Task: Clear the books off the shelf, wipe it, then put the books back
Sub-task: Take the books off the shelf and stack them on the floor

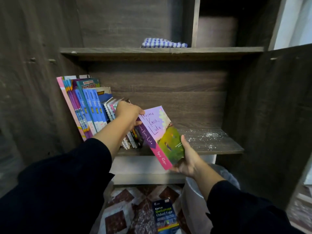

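A row of books (87, 108) leans at the left end of the dark wooden shelf (219, 149). My left hand (129, 112) grips the top of a purple paperback (162, 132) that tilts out of the row to the right. Holding the same book from below, my right hand (187, 159) has its fingers round the lower corner. White dust or crumbs (206, 135) lie scattered on the bare right part of the shelf. A blue checked cloth (164, 42) lies folded on the shelf above.
On the floor below lies a blue dictionary (164, 217) on a patterned mat (121, 208). A bin lined with plastic (202, 191) stands under my right arm. The open cabinet door (276, 115) hangs at the right, and a wooden panel (33, 81) closes the left.
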`<state>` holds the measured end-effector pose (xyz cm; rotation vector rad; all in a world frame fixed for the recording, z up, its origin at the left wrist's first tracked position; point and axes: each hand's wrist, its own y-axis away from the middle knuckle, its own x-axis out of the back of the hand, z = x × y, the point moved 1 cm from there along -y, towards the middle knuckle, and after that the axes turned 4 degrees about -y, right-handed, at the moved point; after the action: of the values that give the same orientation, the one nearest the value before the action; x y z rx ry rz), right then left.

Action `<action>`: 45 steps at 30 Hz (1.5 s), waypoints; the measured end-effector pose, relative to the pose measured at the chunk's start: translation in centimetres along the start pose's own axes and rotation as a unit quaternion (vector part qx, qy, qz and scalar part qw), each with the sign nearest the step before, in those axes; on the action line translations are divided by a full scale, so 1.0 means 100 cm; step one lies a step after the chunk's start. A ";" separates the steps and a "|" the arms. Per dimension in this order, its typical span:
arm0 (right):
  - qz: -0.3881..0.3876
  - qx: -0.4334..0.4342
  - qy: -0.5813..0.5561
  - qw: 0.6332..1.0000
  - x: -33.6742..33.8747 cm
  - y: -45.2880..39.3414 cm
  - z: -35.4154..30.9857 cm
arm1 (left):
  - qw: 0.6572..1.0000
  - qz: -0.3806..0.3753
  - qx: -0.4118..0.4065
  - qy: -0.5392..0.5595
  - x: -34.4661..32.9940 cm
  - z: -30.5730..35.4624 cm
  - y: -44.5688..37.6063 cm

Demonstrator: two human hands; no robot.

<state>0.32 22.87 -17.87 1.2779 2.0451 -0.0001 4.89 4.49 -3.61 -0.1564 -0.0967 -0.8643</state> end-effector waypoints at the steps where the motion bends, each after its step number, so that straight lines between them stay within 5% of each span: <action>1: -0.008 0.009 -0.016 1.000 0.005 0.006 0.000 | 1.000 -0.013 0.022 -0.008 0.004 -0.003 0.009; 9: 0.044 0.028 0.048 0.997 0.062 0.049 0.045 | 0.954 -0.176 0.148 -0.194 0.032 -0.051 0.046; 12: 0.086 0.009 0.049 0.995 0.088 0.046 0.077 | 0.950 -0.154 0.112 -0.248 0.036 -0.058 0.046; 19: 0.152 -0.010 0.053 0.987 0.122 -0.001 0.135 | 0.975 -0.130 -0.009 -0.181 0.019 -0.082 0.016; 28: 0.265 -0.022 0.006 0.964 0.153 -0.066 0.185 | 0.956 -0.043 -0.171 -0.233 -0.015 -0.107 -0.042; 39: 0.305 -0.055 -0.048 0.950 0.158 -0.097 0.213 | 0.942 -0.031 -0.202 -0.266 -0.033 -0.118 -0.051; 45: 0.285 -0.086 0.059 0.953 0.175 -0.106 0.228 | 0.945 -0.027 -0.202 -0.256 -0.029 -0.117 -0.051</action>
<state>0.39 23.14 -48.49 1.7390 1.6562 0.5178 -0.61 1.34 -15.02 -0.7674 -0.4131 -0.8732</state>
